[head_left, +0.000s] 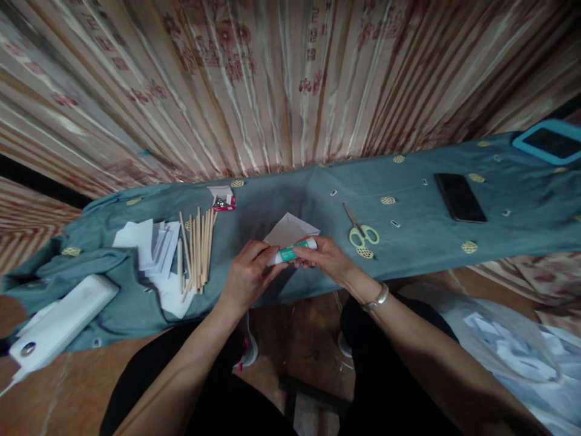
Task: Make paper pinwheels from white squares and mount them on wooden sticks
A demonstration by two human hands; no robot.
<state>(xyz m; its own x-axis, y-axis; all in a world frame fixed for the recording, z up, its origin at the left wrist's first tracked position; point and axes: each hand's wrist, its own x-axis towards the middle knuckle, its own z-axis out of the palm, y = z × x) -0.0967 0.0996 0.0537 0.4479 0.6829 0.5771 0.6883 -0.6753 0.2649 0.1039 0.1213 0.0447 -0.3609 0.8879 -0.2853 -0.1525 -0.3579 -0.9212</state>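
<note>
A white and green glue stick [287,253] is held level between both hands. My left hand [249,269] grips its left end, and my right hand [320,257] has fingers closed around the right end. Whether the cap is on cannot be made out. Just beyond the hands, a piece of white paper [290,226] with a pointed top lies on the cloth, its near part hidden by the hands and the glue stick. Scissors with yellow-green handles [363,235] lie to the right of my right hand.
Left on the blue-green cloth [318,188] are wooden sticks [200,251], cut white papers [157,245], a small red box [223,200] of metal pieces and a white device [66,324]. A black phone [460,198] and a blue-framed object [549,142] lie right. A plastic bag [508,345] stands below.
</note>
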